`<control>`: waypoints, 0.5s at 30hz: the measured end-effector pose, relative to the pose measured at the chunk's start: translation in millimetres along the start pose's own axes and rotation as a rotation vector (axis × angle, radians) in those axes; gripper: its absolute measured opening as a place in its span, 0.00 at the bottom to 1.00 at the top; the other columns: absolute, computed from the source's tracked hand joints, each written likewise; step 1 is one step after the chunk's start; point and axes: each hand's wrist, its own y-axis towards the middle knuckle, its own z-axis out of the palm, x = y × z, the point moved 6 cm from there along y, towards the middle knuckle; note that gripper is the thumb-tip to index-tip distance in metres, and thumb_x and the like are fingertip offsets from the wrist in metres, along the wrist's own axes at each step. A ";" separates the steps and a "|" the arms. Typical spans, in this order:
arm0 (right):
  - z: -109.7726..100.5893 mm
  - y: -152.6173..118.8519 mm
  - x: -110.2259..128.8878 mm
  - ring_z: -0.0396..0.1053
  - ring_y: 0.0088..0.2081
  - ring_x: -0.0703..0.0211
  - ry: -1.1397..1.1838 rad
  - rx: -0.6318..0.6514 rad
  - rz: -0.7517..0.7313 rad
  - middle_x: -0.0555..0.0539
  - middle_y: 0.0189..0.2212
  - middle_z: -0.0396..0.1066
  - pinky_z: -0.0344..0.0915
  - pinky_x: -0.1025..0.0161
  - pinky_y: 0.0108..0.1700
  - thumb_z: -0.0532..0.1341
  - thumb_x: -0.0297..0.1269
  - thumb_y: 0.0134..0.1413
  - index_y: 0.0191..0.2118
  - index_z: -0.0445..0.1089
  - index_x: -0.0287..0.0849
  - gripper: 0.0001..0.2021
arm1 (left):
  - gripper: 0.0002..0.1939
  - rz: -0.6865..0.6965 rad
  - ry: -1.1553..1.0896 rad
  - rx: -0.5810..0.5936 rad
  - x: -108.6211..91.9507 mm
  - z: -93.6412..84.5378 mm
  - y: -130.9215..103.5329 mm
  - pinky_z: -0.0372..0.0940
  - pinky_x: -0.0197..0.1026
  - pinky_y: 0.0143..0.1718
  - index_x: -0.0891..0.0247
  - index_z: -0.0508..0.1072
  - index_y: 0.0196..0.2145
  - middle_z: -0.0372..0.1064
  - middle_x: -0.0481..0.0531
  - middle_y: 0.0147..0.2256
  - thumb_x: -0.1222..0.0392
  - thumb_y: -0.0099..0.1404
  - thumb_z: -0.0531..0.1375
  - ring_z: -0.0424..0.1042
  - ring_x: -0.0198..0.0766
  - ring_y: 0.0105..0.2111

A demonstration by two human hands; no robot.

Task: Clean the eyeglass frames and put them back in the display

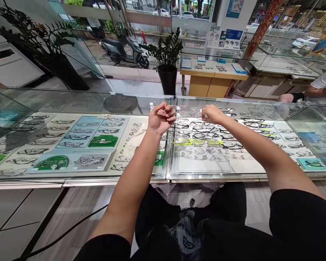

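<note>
My left hand (pixel 162 117) is raised over the glass counter near the seam between two cases, palm turned up and fingers curled in. Anything between those fingertips is too small to make out. To its right, my right hand (pixel 213 114) is closed in a pinch above rows of eyeglasses (pixel 203 136); its fingertips point down and left, and what they grip is hidden. Clear-framed glasses (pixel 183 114) lie between the two hands. Beside my left forearm is a beige cloth (pixel 136 142), and a small white-capped bottle (pixel 151 106) stands just behind that hand.
The glass display counter (pixel 119 180) runs across in front of me, with glasses on blue and green trays (pixel 88 132) at left. Behind it are a round dark stool (pixel 122 103) and a potted plant (pixel 167 69). A seated person (pixel 322 87) is at far right.
</note>
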 end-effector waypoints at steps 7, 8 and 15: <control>-11.8 -2.8 -3.2 0.71 0.53 0.43 0.009 -0.015 0.085 0.38 0.50 0.83 0.59 0.52 0.54 0.65 0.36 0.63 0.40 0.84 0.40 0.09 | 0.19 -0.003 -0.001 0.035 1.1 0.4 0.9 0.55 0.31 0.21 0.60 0.61 0.29 0.60 0.41 0.27 0.65 0.59 0.71 0.59 0.26 0.22; -16.0 -1.9 -6.3 0.71 0.54 0.42 0.008 -0.032 0.121 0.37 0.51 0.82 0.60 0.51 0.55 0.64 0.37 0.64 0.41 0.84 0.40 0.10 | 0.20 -0.008 0.003 0.040 1.6 0.0 1.2 0.55 0.31 0.21 0.60 0.60 0.28 0.59 0.41 0.26 0.65 0.58 0.71 0.59 0.26 0.22; -22.0 28.9 -27.1 0.73 0.54 0.38 0.012 -0.010 0.401 0.34 0.49 0.83 0.62 0.44 0.61 0.63 0.36 0.66 0.49 0.84 0.40 0.14 | 0.22 -0.094 0.100 0.061 9.0 -4.6 0.7 0.43 0.33 0.18 0.58 0.54 0.27 0.34 0.36 0.19 0.64 0.59 0.68 0.42 0.28 0.16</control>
